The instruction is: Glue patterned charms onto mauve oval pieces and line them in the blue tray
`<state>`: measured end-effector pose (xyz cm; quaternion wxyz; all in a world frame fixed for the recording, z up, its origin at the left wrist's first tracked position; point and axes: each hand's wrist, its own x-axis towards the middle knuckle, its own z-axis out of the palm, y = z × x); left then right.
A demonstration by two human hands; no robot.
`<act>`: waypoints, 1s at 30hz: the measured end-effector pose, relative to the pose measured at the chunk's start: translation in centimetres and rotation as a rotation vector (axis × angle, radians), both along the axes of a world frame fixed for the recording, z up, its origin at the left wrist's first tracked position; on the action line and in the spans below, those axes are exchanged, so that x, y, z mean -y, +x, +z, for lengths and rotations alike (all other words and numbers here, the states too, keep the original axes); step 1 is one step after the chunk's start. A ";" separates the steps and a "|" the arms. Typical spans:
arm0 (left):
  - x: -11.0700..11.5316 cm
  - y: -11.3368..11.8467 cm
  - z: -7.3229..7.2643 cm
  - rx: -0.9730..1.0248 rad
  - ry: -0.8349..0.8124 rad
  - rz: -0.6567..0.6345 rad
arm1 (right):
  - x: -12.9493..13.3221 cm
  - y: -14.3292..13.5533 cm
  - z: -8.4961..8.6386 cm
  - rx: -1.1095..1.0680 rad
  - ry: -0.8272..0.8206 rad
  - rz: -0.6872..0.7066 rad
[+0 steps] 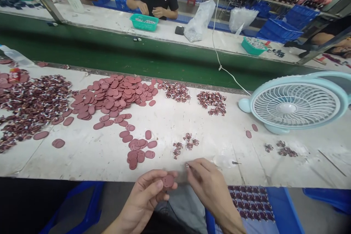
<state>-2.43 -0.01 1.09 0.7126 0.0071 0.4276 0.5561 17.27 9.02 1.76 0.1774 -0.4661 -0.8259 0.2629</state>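
Our left hand (pixel 146 197) has its fingers closed around a flat, matte reddish-brown oval disc (pixel 168 180), held at the near edge of the scuffed white surface (pixel 95 157). Its broad face, dotted with small dark marks, turns up towards us; fingers cover its rim, so we cannot tell its long axis. Our right hand (pixel 210 182) pinches a tiny pale bit (pixel 187 165). Beyond lie knobbly dark-red-and-white pieces (pixel 189 143) and a heap of smooth matching ovals (pixel 117 93).
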 end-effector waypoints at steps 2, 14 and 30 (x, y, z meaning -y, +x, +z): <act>0.0 0.4 -0.3 -0.029 -0.009 -0.005 | 1.1 0.0 0.0 -0.247 -0.145 -0.107; -0.2 2.4 -0.4 -0.079 0.092 -0.088 | 4.1 -1.2 0.8 -0.659 -0.314 -0.194; -0.5 2.7 -0.8 -0.145 0.177 -0.123 | 4.0 -1.0 1.4 -0.688 -0.464 -0.271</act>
